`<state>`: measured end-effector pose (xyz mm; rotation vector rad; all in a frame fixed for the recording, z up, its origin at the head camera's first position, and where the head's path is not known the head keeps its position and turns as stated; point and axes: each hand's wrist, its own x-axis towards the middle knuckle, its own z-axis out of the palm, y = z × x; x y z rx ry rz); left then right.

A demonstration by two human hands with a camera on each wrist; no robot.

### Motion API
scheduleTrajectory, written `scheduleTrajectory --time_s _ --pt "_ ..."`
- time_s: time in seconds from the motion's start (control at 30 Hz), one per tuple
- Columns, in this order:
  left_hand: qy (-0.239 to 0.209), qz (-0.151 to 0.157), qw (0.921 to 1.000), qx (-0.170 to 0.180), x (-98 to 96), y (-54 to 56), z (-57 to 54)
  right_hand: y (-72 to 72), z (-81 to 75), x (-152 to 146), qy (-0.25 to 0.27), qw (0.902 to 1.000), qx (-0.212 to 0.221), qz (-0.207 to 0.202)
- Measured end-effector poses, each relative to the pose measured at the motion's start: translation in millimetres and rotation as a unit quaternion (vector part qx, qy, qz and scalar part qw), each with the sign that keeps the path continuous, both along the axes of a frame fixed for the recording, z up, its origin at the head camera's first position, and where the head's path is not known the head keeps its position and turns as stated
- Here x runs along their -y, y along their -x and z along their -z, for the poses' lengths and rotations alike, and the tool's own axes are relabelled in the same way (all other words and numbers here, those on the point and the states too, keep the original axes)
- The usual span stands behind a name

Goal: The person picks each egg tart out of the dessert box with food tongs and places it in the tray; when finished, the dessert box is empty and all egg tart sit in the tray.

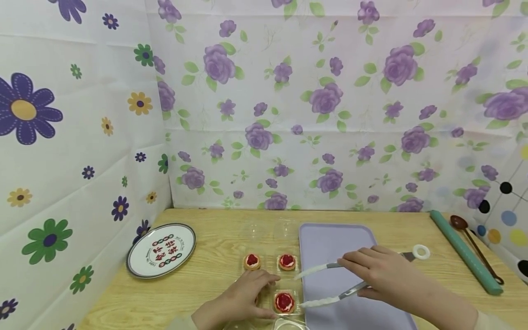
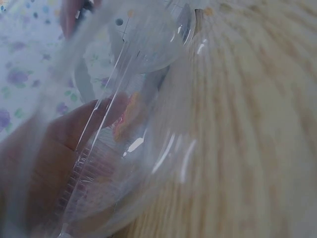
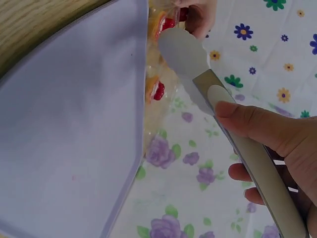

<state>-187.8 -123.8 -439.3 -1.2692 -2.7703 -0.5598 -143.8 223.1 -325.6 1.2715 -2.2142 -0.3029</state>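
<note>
Small fruit tarts with red tops and white cream sit in clear plastic packaging (image 1: 270, 261) at the front middle of the table. In the head view, one tart (image 1: 252, 261) is back left, another (image 1: 287, 261) back right, a third (image 1: 284, 302) front right. My left hand (image 1: 243, 298) rests over the front left part, its fingers and thumb spread on the plastic, mostly hiding what lies beneath. My right hand (image 1: 381, 277) grips metal tongs (image 1: 350, 290) with white tips. The tongs stand spread apart, their tips beside the front right tart, with nothing between them.
A lilac tray (image 1: 338, 238) lies right of the packaging, under the tongs. At left is a white plate (image 1: 144, 247) with red print. A green rolling pin (image 1: 466, 252) and a brown spoon (image 1: 474, 243) lie at far right. Clear lids (image 1: 285, 225) stand raised behind the tarts.
</note>
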Motion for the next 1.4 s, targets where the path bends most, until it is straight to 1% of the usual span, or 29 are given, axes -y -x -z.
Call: scheduleTrajectory --time_s 0.23,0.43,0.6,0.73,0.93,1.2,1.4 --pt "-0.005 0.003 0.9999 -0.015 1.3 -0.1 1.1 2.7 -14.9 26 -0.053 0.9986 -0.003 0.004" --pt "-0.006 0.002 0.9999 -0.012 0.5 -1.0 -0.2 3.8 -28.7 44 -0.106 0.9943 -0.001 0.012" --pt "-0.006 0.003 0.9999 -0.015 0.6 -1.2 -0.2 4.1 -34.8 56 -0.144 0.9894 -0.003 0.021" --pt "-0.004 0.003 0.9998 -0.019 0.6 -0.7 -0.3 4.1 -35.8 63 -0.165 0.9856 0.002 0.038" --pt "0.001 0.001 0.9999 -0.017 0.5 -0.3 -0.1 4.3 -32.4 71 -0.175 0.9829 0.015 0.055" --pt "0.007 -0.002 0.9998 -0.018 0.4 -1.5 -1.8 8.8 -23.8 73 -0.16 0.9838 0.049 0.064" --pt "0.01 -0.003 0.9997 -0.021 0.5 -2.5 -2.4 11.7 -19.4 71 -0.144 0.9826 0.09 0.075"
